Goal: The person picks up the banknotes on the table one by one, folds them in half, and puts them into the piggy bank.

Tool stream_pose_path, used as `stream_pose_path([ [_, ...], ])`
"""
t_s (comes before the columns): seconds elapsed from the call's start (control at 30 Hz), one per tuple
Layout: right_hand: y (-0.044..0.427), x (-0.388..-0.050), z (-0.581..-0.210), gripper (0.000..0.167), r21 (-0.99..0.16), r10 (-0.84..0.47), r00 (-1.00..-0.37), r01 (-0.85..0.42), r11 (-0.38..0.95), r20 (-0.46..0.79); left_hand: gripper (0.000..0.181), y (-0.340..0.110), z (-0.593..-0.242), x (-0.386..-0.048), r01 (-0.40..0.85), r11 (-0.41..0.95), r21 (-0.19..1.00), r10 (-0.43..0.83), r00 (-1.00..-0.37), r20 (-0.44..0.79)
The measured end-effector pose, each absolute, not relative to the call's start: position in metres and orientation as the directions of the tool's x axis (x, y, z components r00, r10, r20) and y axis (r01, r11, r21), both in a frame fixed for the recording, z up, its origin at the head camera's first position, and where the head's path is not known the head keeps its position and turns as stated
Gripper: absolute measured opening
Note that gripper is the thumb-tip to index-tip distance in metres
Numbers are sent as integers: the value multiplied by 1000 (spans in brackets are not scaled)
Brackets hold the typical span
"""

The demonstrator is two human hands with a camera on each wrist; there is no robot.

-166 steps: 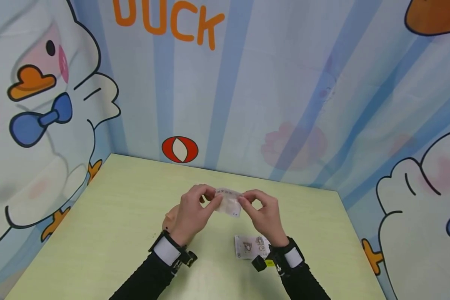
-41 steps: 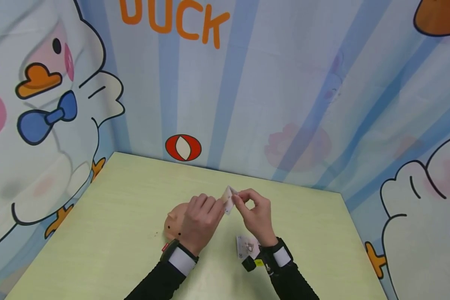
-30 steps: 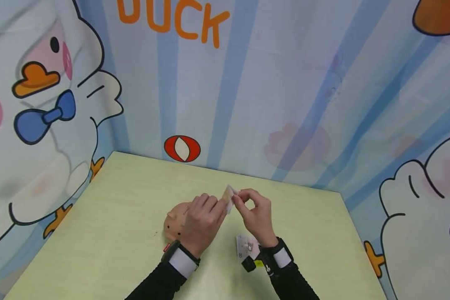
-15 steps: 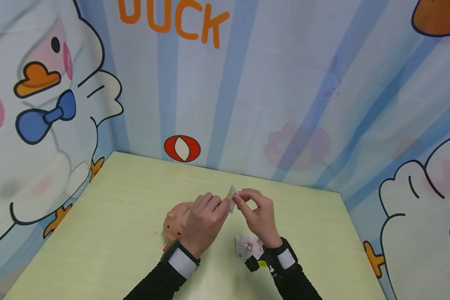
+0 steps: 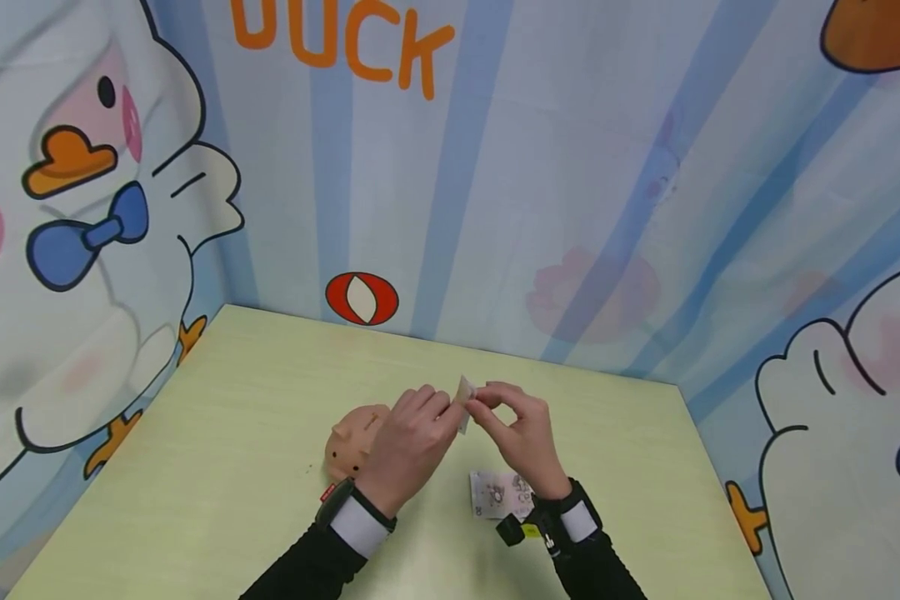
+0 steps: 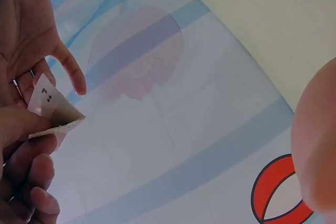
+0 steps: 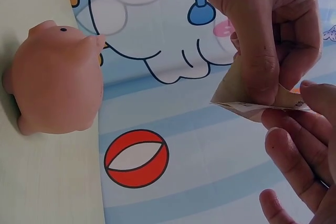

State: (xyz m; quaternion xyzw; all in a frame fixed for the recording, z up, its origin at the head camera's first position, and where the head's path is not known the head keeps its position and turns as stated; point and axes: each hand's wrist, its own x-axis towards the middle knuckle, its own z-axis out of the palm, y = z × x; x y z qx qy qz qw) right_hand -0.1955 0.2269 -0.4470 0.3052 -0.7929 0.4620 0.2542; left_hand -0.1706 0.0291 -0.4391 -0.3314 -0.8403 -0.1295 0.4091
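Basically, a duck-print cloth [image 5: 555, 167] is hung behind a pale yellow surface [image 5: 270, 525]. Above it, the left hand [image 5: 412, 446] and the right hand [image 5: 523, 433] are held close together, pinching by thumb and fingers. A piggy bank [image 7: 60, 82], its interior hidden, is stood near the left hand. A printed banknote [image 5: 495, 494] is laid flat below the right hand. A smaller folded note [image 7: 231, 86] is gripped between both hands.
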Motion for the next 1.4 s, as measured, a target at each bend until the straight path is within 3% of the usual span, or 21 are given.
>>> stream_pose_path([
  [0.3, 226, -195, -445, 15, -619, -226, -723, -681, 391, 653, 31, 29, -438, -168, 676, 737, 6, 435, -481, 762],
  [0.6, 225, -198, -443, 9, -587, -194, -697, -696, 413, 690, 24, 30, -441, -169, 673, 736, 74, 373, -495, 785],
  [0.8, 225, -198, -444, 14, -606, -177, -690, -709, 361, 702, 25, 29, -444, -170, 677, 695, 244, 235, -534, 812],
  [1.0, 224, -196, -443, 14, -616, -186, -693, -710, 340, 696, 24, 25, -437, -175, 654, 581, 485, 105, -651, 752],
  [1.13, 223, -195, -442, 15, -620, -203, -699, -708, 339, 686, 21, 23, -433, -178, 641, 481, 598, 85, -713, 696],
  [1.4, 220, -191, -439, 15, -594, -240, -681, -726, 346, 692, 13, 19, -423, -180, 625, 325, 710, 113, -771, 627],
])
